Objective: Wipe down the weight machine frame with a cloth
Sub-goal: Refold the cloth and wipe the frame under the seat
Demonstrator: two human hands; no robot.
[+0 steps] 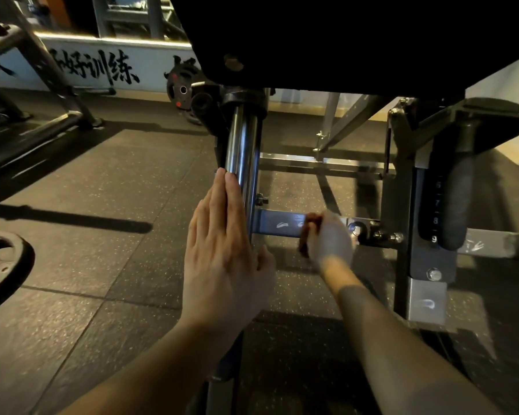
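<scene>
The weight machine frame fills the middle: a shiny chrome post (242, 151) rises under a black pad (327, 37), and a low horizontal steel bar (277, 226) runs to the right from it. My left hand (225, 253) lies flat, fingers straight and together, against the left side of the chrome post. My right hand (327, 238) is blurred and closed around a dark reddish-brown cloth (307, 232), which presses on the horizontal bar. Most of the cloth is hidden by the hand.
A black upright (432, 223) with numbers 6 to 9 and a padded roller (459, 199) stands at the right. A weight plate (3, 265) lies on the rubber floor at left; more plates (183, 88) lean by the lettered far wall. Another machine's legs (42, 127) cross upper left.
</scene>
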